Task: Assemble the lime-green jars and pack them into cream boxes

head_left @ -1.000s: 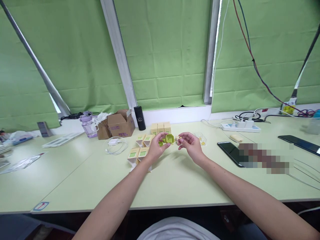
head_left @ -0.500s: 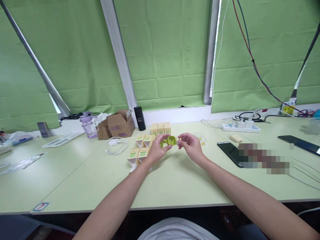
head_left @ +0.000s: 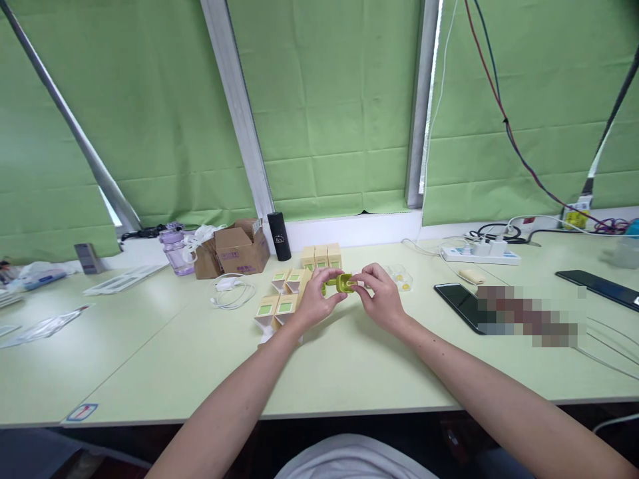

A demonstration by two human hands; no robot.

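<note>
Green case [head_left: 343,283], seemingly between hands [head_left: 349,296].

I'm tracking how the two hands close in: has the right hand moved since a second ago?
Yes. The right hand has shifted left toward the green case held by the left hand, away from the black phone.
</note>
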